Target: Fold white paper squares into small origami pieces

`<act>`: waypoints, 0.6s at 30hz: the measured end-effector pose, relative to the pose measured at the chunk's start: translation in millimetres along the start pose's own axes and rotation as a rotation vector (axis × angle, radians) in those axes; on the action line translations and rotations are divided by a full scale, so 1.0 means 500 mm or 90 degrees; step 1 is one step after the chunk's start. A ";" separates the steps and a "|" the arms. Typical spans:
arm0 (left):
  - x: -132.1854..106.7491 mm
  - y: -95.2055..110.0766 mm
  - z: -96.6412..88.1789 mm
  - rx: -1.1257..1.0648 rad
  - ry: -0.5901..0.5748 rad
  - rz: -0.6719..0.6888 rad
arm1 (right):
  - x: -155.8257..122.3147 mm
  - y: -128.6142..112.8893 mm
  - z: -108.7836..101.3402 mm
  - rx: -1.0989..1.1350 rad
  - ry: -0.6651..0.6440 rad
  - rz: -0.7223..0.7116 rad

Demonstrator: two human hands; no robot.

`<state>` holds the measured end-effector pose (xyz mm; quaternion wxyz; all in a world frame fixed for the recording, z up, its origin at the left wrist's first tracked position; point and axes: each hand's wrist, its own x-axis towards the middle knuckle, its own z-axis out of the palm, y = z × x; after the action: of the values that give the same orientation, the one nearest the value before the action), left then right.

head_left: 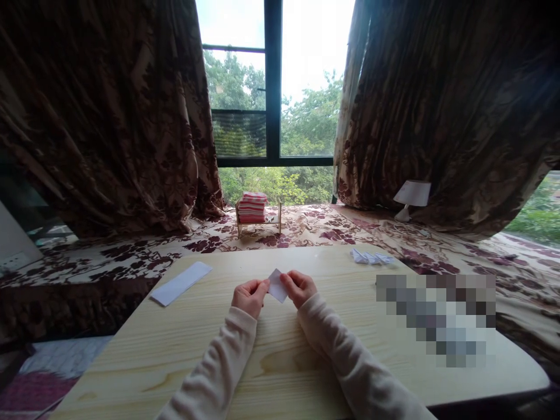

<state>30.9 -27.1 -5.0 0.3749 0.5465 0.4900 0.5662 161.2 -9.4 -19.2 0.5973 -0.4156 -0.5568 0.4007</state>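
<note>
A small folded piece of white paper [277, 286] is held up over the middle of the table, one corner pointing up. My left hand [250, 297] pinches its left corner between thumb and forefinger. On the opposite side, my right hand [300, 288] grips the right corner the same way. Further left lies a flat stack of white paper strips [181, 283]. Several small folded paper pieces [371, 257] sit in a row near the far right edge of the table.
The pale wooden table [192, 361] stands against a ledge covered in flowered cloth [306, 224]. On the ledge are a small rack with folded striped cloths [252, 208] and a white lamp [411, 195]. A blurred-out patch [441, 321] hides something at the table's right.
</note>
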 end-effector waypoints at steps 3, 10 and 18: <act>0.003 -0.005 0.000 -0.002 0.005 0.002 | 0.000 0.009 0.004 0.016 -0.015 0.034; -0.002 0.002 0.001 0.004 0.010 -0.003 | -0.002 0.012 -0.001 0.039 -0.050 0.055; -0.002 -0.014 0.015 -0.023 -0.043 0.022 | -0.005 0.006 0.004 0.043 -0.080 0.051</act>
<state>37.7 -25.5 -12.7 0.3913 0.5668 0.4574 0.5625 158.8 -10.6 -23.0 0.5584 -0.3914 -0.5619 0.4683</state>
